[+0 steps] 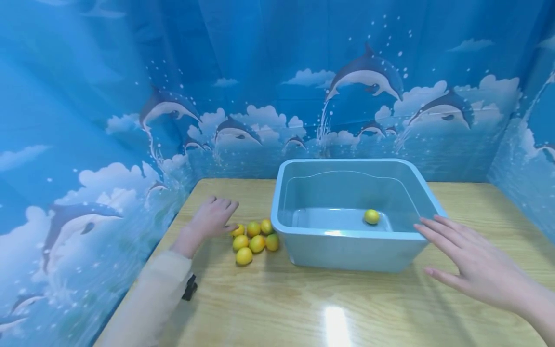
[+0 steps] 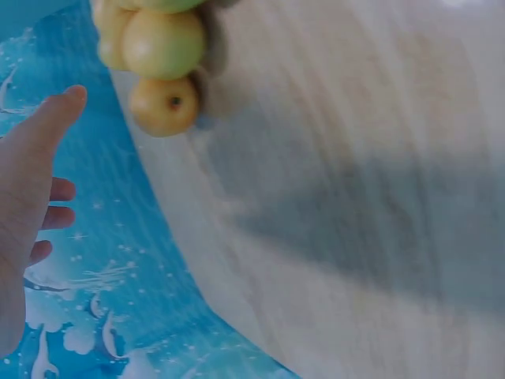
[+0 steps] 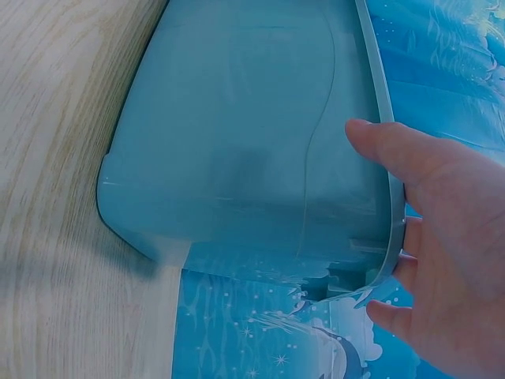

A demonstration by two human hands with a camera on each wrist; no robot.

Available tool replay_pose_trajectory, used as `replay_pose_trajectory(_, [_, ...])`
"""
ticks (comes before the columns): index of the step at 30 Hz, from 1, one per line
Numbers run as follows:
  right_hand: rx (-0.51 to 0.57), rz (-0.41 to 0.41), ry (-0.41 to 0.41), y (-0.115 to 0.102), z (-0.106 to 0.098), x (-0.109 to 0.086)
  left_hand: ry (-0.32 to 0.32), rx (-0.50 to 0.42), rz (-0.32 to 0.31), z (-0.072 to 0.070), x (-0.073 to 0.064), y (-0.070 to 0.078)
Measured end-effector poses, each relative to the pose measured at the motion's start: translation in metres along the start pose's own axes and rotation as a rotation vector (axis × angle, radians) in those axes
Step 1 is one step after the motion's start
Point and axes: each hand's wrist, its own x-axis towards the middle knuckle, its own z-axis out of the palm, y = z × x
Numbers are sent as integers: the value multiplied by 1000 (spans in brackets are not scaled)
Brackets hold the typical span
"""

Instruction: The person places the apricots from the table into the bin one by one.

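Closest in, a pale-cream, soft-looking sleeve (image 1: 147, 294) covers the left forearm, with a small matt-black angular piece (image 1: 189, 287) showing beside its cuff. The table (image 1: 277, 299) beneath is a light yellowish wood-grain surface, its streaks running in long wavy lines, glossy enough to throw back a hard white patch of light near the front edge of the view. The right hand (image 1: 477, 260) is bare and spread, fingers straight and thumb held apart, grasping nothing; its fingertips lie over the near right corner of the tub's rim, though whether they touch it I cannot tell. The left hand (image 1: 210, 218) is also free of any object, its fingers loose, its thumb just beside a cluster of small, round, smooth-skinned yellow fruits tinged with green (image 1: 257, 243). These sit packed together on the wood, left of the tub, some touching their neighbours; the left wrist view shows a dark dimple on one. The tub itself is a deep, rectangular, pale-blue plastic tub (image 1: 355, 253) with rounded corners, a thick smooth lip and a curved line moulded along its inner wall. A single round yellow fruit (image 1: 371, 216) rests on its floor, toward the right. Beyond the table's far edge, a blue, softly creased, cloth-like backdrop (image 1: 260, 43) rises, printed with leaping grey-and-white dolphins (image 1: 366, 72), billowing clouds and spray, and also closes in both sides.
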Motion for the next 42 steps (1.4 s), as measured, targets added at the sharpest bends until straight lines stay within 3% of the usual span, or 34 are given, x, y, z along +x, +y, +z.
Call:
replay_pose_trajectory(8, [2, 3, 1, 1, 1, -1, 29, 17, 66, 20, -9, 1])
replay_pose_trajectory(17, [5, -1, 21, 1, 1, 0, -89, -41, 17, 34, -14, 7])
replay_pose_trajectory(24, [-4, -10, 21, 1, 1, 0, -71, -38, 19, 48, -11, 9])
replay_pose_trajectory(28, [2, -5, 29, 1, 2, 0, -33, -39, 33, 49, -8, 10])
replay_pose_trajectory(34, [2, -10, 39, 1, 3, 0, -27, -25, 48, 46, -7, 11])
replay_pose_trajectory(42, [7, -15, 59, 1, 3, 0, -1, -19, -11, 34, -7, 11])
